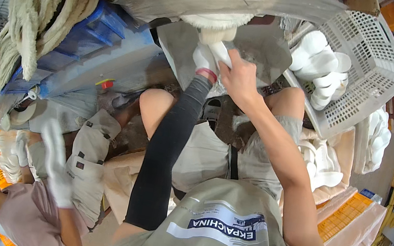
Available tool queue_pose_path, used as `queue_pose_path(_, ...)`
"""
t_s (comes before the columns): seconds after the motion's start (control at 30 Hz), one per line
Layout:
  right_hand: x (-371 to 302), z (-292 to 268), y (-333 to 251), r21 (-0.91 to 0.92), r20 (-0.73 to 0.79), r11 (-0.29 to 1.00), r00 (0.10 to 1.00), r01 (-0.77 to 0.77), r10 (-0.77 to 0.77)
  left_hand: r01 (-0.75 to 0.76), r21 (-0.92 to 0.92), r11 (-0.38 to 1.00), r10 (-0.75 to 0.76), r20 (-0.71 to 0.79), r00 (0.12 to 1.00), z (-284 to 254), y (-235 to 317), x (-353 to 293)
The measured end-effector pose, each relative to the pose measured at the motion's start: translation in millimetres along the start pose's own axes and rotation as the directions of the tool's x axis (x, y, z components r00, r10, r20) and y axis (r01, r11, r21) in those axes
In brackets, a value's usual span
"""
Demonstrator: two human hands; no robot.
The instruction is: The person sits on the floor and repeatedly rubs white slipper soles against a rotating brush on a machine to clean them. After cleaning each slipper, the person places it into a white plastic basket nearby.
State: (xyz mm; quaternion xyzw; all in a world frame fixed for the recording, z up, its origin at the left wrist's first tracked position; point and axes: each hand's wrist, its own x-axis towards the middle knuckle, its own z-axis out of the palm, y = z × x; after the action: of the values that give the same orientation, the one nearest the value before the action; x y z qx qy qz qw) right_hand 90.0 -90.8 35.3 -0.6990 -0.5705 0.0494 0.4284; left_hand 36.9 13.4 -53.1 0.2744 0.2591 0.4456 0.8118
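Observation:
My right hand [240, 77], bare, is closed around the near end of a smooth white sole-shaped piece [221, 55]. Beside it my left hand [203, 58], in a white glove below a black sleeve, grips the same piece from the left; its fingers are partly hidden. The far end of the piece is up against a fluffy white buffing wheel [217, 21], under a curved dusty hood [236, 4]. A pale beige part lies where they meet, and I cannot tell what it belongs to.
A white perforated crate [371, 63] to the right holds several white sole-shaped pieces [319, 65]. More white pieces [322, 163] lie below it. A grey dusty tray [265, 49] sits behind my hands. On the left are blue bins [88, 28] and a co-worker's gloved hand [54, 162], blurred.

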Motion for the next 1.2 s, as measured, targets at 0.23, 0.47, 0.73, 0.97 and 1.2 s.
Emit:
queue_pose_path(0.23, -9.1, 35.8, 34.4, 0.027, 0.048, 0.995, 0.994, -0.1, 0.098, -0.004, -0.038, 0.999, 0.003, -0.021, 1.0, -14.2, -15.6, 15.4)
queue_pose_path(0.47, 7.3, -22.0, -20.1, 0.248, 0.393, 0.867, 0.863, -0.432, 0.317, 0.014, -0.035, 0.999, -0.015, -0.043, 0.999, -12.3, 20.0, 10.2)
queue_pose_path(0.73, -153.5, -88.4, 76.5, 0.768, 0.602, -0.166, 0.608, -0.619, 0.518, 0.073, -0.265, 0.962, -0.09, -0.054, 0.994, 1.7, -33.7, -61.9)
queue_pose_path(0.97, -21.0, -75.8, 66.0, 0.739, 0.659, -0.574, 0.557, -0.352, 0.506, 0.055, 0.352, 0.934, -0.123, 0.173, 0.977, 38.1, -83.8, 12.1)
queue_pose_path(1.2, 18.3, -100.5, 20.7, 0.662, 0.731, -0.604, 0.56, -0.443, 0.39, -0.011, 0.332, 0.943, -0.039, 0.144, 0.989, 35.8, -52.1, 26.8)
